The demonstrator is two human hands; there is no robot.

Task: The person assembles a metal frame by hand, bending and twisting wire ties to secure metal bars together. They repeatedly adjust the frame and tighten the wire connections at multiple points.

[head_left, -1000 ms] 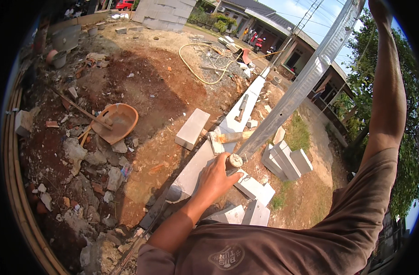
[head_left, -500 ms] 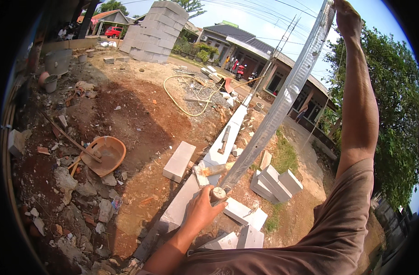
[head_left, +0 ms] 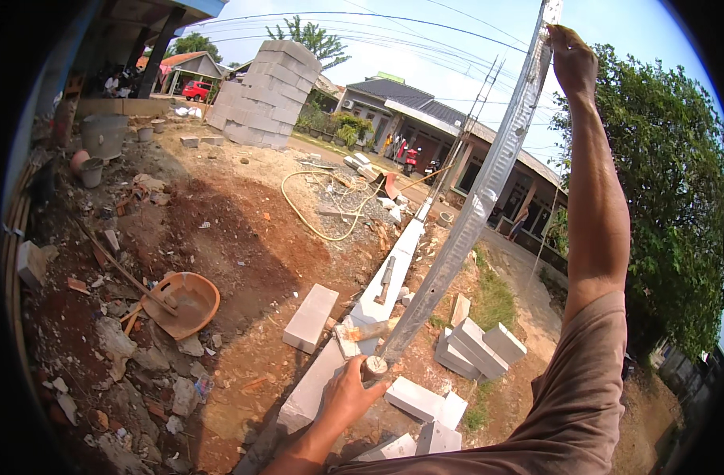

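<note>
My right hand [head_left: 574, 63], raised high, has its fingers closed on the edge of a long grey metal channel [head_left: 488, 186]. The channel slants from upper right down to the low block wall [head_left: 318, 384], its lower end beside my left hand [head_left: 348, 398]. That hand wraps its thumb and fingers round the blunt end of a round wooden post [head_left: 375, 366]; the rest of the post is hidden. Just beyond lies a short, mortar-stained piece of wood [head_left: 366, 331]. A hammer-like tool [head_left: 386, 281] rests farther along the wall's pale top.
Light blocks [head_left: 471, 348] lie to the right, and one single block [head_left: 310, 318] sits left of the wall. An orange basin [head_left: 184, 305] with a long-handled tool stands among rubble. Farther off are a coiled hose [head_left: 299, 218] and a tall block stack [head_left: 263, 95].
The channel's upper part and my right hand have shifted left in the picture. My left hand stays on the post, slightly lower in view as the whole view has shifted.
</note>
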